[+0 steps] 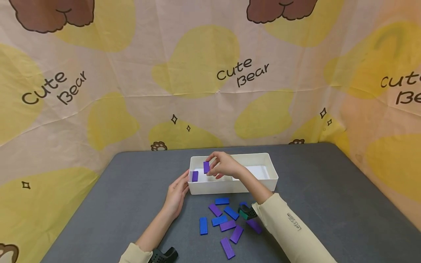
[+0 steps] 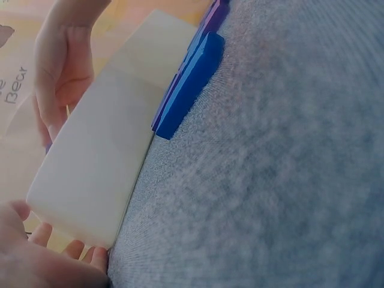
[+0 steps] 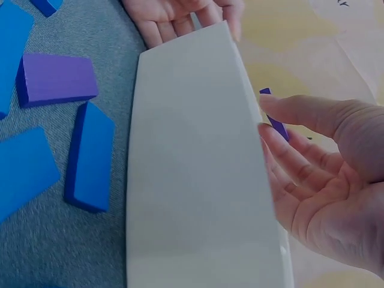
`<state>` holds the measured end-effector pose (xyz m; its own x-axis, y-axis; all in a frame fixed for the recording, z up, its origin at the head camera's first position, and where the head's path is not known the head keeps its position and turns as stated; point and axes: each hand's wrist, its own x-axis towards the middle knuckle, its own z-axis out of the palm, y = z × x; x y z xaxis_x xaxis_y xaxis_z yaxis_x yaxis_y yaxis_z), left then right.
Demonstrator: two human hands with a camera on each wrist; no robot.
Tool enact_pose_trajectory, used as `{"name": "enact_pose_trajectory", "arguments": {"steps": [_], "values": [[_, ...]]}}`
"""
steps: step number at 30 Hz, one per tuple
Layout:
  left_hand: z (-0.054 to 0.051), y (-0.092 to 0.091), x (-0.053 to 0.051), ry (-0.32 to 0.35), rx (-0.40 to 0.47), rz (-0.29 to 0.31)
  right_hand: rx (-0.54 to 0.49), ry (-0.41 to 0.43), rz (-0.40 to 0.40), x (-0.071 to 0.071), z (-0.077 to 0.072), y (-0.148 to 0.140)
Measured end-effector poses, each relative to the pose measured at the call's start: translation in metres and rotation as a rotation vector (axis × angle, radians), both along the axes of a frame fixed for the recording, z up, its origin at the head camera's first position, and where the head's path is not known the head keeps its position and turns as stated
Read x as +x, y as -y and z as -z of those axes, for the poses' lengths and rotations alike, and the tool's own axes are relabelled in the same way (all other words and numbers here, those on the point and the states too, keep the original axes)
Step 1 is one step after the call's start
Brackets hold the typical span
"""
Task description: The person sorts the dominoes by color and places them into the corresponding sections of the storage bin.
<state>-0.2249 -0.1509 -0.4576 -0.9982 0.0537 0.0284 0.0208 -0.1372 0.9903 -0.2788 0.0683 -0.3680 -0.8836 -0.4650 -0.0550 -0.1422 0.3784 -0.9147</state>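
Note:
A purple block (image 1: 206, 167) is pinched between the thumb and fingers of my right hand (image 1: 225, 165), above the left part of a white rectangular box (image 1: 217, 188). A second purple block (image 1: 195, 176) is inside the box near its left end. My left hand (image 1: 176, 195) rests against the outside of that end. In the left wrist view its fingers (image 2: 73, 249) lie along the end wall, fairly straight. The right wrist view shows the held purple block (image 3: 277, 123) just past the box rim, partly hidden by the fingers.
Several blue blocks (image 1: 203, 225) and purple blocks (image 1: 227, 248) lie scattered on the grey table (image 1: 138, 190) in front of the box. My right forearm passes over some of them. A patterned cloth (image 1: 204, 109) hangs behind the table.

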Motion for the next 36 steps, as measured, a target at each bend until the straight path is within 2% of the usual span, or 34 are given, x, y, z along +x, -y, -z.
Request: {"name": "enact_pose_trajectory", "arguments": {"steps": [11,18,28,36], "values": [[0.0,0.0,0.0,0.003,0.019,-0.003,0.03,0.029,0.062,-0.009,0.018,0.015],[0.002,0.0,-0.001,0.014,0.005,-0.01,0.024,0.069,0.072,-0.014,0.027,0.023],[0.004,0.001,-0.002,0.012,0.013,-0.011,0.055,0.032,0.063,-0.012,0.033,0.028],[0.004,0.0,-0.002,0.008,0.007,-0.016,0.064,0.039,0.071,-0.018,0.04,0.031]]}}
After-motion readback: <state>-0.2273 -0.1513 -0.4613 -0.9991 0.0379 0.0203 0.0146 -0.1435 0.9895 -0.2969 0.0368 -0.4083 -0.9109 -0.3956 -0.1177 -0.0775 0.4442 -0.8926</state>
